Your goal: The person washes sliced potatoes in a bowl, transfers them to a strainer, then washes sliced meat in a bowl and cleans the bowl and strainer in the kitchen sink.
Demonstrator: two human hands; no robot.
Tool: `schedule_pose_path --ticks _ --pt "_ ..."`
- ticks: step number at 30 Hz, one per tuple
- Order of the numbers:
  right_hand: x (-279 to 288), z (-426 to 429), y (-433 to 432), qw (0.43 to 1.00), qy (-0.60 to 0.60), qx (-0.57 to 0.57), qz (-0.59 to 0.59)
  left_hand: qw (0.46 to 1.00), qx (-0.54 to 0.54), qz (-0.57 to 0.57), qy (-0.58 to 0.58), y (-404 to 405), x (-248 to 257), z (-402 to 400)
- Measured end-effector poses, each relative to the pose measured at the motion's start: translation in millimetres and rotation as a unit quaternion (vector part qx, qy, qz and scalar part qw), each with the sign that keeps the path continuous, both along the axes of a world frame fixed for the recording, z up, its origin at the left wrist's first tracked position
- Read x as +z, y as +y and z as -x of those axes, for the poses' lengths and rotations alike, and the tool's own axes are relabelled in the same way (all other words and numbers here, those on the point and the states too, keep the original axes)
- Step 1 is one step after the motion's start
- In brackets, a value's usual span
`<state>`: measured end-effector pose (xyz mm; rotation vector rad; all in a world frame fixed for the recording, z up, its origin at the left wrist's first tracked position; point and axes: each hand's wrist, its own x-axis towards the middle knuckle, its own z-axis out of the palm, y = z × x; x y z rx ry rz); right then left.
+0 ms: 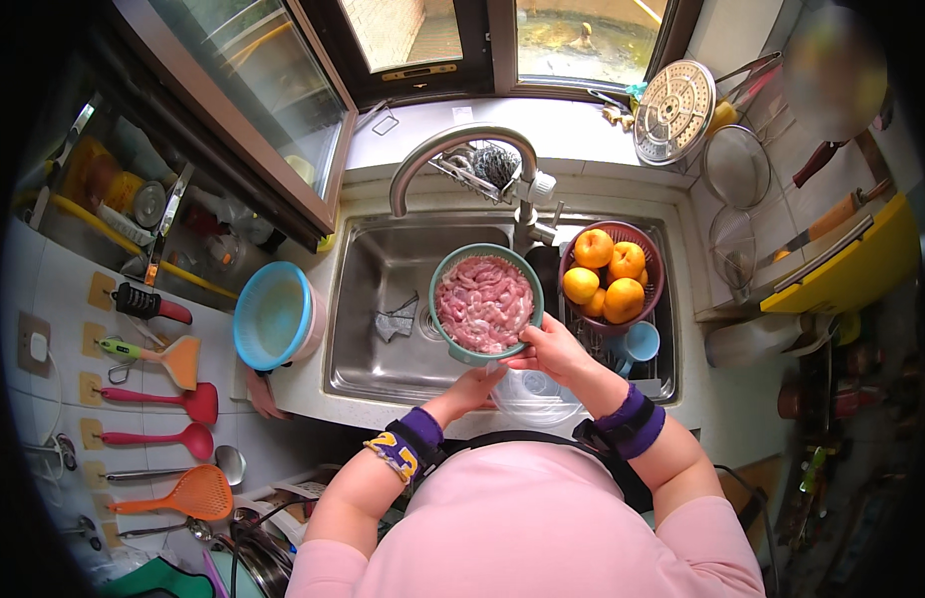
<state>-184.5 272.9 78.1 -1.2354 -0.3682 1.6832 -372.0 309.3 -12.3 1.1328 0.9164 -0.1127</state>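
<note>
A green plastic colander (453, 351) full of raw sliced meat (485, 303) is over the steel sink (372, 247). My right hand (553, 351) grips its near right rim, with the thumb on the edge. Lower and to the left, my left hand (471, 390) is at a clear plastic bowl (541, 400) near the counter's front edge, just below the colander. Its fingers are partly hidden, so its hold on the bowl is not certain. A crumpled grey cloth or scrap (396, 318) lies in the basin, left of the colander.
A curved steel faucet (462, 134) arches above the sink. On the right stand a dark red basket (653, 299) of orange fruit and a light blue cup (641, 342). Blue and pink basins (307, 299) stand left of the sink, beside an open window sash (283, 97).
</note>
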Motion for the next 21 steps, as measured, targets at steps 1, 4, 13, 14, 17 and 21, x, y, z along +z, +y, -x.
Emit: schedule_pose_path --ticks 1,4,13,14,17,21 --pt "-1.5 3.7 0.4 1.0 -0.006 0.006 -0.001 1.0 0.0 -0.021 0.005 0.6 -1.0 1.9" --pt "-7.6 12.6 2.5 1.0 -0.013 0.027 0.004 0.987 0.149 -0.063 0.024 16.1 -3.8 37.0" --pt "-34.8 45.5 17.1 0.996 -0.046 0.066 -0.03 0.72 -0.009 -0.694 0.0 46.5 121.0 30.8" --pt "-34.2 50.7 18.3 0.995 -0.054 0.076 -0.044 0.708 -0.033 -0.704 0.041 46.6 115.9 26.5" --pt "-35.3 59.7 21.3 0.992 -0.065 0.092 -0.06 0.681 -0.092 -0.714 0.136 55.2 92.4 18.8" --pt "-41.3 62.1 22.4 0.989 -0.099 0.083 -0.069 0.697 -0.146 -0.679 0.181 59.9 87.6 12.9"
